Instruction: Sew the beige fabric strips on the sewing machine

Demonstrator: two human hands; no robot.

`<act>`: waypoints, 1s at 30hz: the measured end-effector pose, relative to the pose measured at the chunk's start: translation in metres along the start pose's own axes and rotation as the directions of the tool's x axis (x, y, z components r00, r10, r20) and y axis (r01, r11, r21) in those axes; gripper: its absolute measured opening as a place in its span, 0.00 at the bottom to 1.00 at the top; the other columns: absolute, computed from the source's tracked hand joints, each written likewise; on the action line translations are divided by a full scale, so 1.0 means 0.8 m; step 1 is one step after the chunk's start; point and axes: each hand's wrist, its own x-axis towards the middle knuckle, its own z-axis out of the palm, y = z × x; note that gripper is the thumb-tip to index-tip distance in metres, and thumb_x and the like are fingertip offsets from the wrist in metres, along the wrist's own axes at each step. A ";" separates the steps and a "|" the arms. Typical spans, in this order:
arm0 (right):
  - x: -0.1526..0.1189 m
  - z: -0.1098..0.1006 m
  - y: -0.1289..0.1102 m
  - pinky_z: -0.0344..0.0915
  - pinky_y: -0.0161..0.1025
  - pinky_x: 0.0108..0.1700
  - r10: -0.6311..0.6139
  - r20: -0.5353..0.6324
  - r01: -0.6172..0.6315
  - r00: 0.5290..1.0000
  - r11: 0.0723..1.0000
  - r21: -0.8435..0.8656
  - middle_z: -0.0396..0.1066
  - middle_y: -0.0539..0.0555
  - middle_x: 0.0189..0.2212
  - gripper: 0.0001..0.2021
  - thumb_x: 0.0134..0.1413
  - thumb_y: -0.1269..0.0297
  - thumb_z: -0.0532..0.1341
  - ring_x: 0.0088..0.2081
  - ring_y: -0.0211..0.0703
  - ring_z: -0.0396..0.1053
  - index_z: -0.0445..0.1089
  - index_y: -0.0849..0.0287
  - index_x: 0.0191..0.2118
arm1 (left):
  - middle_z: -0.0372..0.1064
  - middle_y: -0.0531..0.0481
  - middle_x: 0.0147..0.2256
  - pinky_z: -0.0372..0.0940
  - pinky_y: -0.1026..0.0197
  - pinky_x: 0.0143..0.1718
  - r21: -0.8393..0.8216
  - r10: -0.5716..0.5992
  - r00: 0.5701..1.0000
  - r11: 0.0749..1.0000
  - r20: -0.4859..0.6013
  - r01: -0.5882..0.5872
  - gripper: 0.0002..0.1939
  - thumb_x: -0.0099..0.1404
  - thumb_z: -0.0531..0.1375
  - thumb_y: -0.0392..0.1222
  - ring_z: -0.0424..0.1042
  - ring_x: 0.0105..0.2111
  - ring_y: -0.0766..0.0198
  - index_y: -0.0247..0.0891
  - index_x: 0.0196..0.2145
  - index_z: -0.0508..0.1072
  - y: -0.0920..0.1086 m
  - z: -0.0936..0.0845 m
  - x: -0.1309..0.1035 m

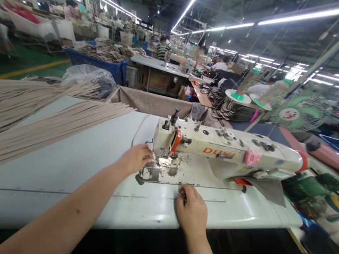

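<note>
A white sewing machine (198,146) stands on the pale table (92,175). My left hand (135,158) is at the left of its needle area, fingers pinched together on the end of a thin beige strip (138,133), which loops back behind the hand. Near the front edge of the machine's metal bed, my right hand (192,207) is closed around a small dark object, mostly hidden by the fingers. Long beige fabric strips (44,129) lie in piles across the left of the table.
Behind the table are a fabric-lined bin (151,101) and a blue bin (94,62) heaped with pieces. Thread cones (248,81) and a green fan (300,112) stand at the right. A grey cloth piece (270,191) lies under the machine's right end. People sit farther back.
</note>
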 end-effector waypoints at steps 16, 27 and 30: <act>-0.002 0.001 -0.001 0.57 0.39 0.36 0.020 -0.009 -0.020 1.000 1.000 -0.015 0.73 0.51 0.31 0.08 0.54 0.72 0.55 0.32 0.44 0.69 0.70 0.55 0.37 | 0.69 0.52 0.36 0.67 0.63 0.37 -0.129 -0.206 0.978 0.971 -0.025 0.201 0.06 0.65 0.62 0.31 0.72 0.34 0.65 0.40 0.35 0.79 0.034 0.010 -0.030; -0.002 0.002 -0.003 0.56 0.39 0.36 0.010 -0.036 -0.010 0.999 1.000 -0.013 0.74 0.52 0.31 0.08 0.54 0.71 0.56 0.32 0.44 0.68 0.70 0.55 0.38 | 0.67 0.43 0.44 0.69 0.61 0.46 -0.073 -0.327 0.941 0.940 0.087 0.334 0.07 0.69 0.58 0.36 0.74 0.41 0.60 0.35 0.42 0.75 0.096 0.025 -0.045; -0.003 0.001 -0.003 0.56 0.39 0.36 -0.001 -0.047 0.001 0.999 1.000 -0.014 0.73 0.51 0.31 0.09 0.52 0.72 0.55 0.32 0.44 0.67 0.70 0.55 0.37 | 0.68 0.40 0.45 0.67 0.58 0.50 -0.018 -0.342 0.929 0.937 0.144 0.348 0.12 0.69 0.55 0.35 0.74 0.44 0.56 0.32 0.46 0.75 0.112 0.025 -0.046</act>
